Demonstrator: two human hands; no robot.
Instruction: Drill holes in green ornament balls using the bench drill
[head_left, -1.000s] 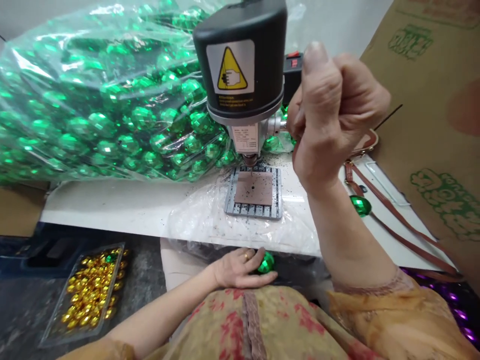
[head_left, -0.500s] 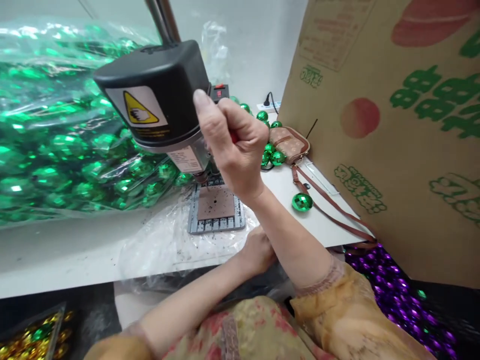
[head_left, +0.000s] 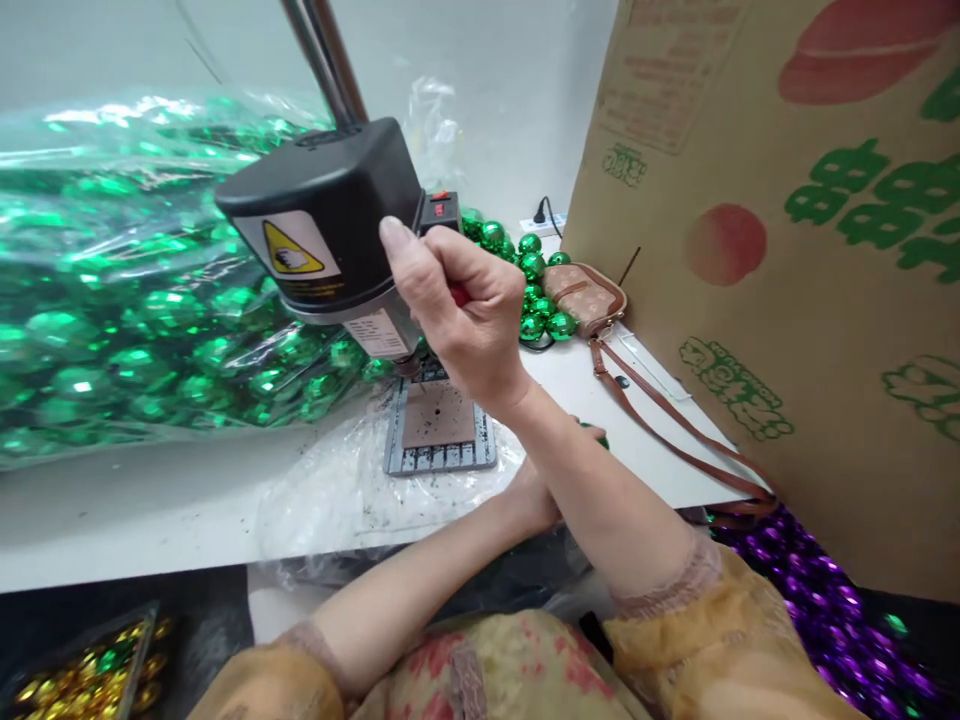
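Observation:
A black drill press (head_left: 330,200) with a yellow warning sticker stands over a slotted metal base. On that base lies a flat brownish plate (head_left: 442,425) with a small dark hole and dark specks. My right hand (head_left: 469,310) is wrapped round the red handle at the press's right side. Beneath my right forearm, my left hand (head_left: 544,485) reaches to the right, mostly hidden; its fingertips touch a green faceted ball (head_left: 598,436), which is largely covered by the arm and fingers.
A clear bag of green balls (head_left: 135,340) fills the left of the white table (head_left: 112,500). Loose green balls (head_left: 532,325) and a brown purse (head_left: 589,295) with a strap lie behind on the right. A cardboard box (head_left: 825,350) stands at the right. Gold and purple balls are below.
My left hand has moved right and forward, from below my right forearm to the single green ball. My right hand stays on the handle. The whole view has shifted slightly.

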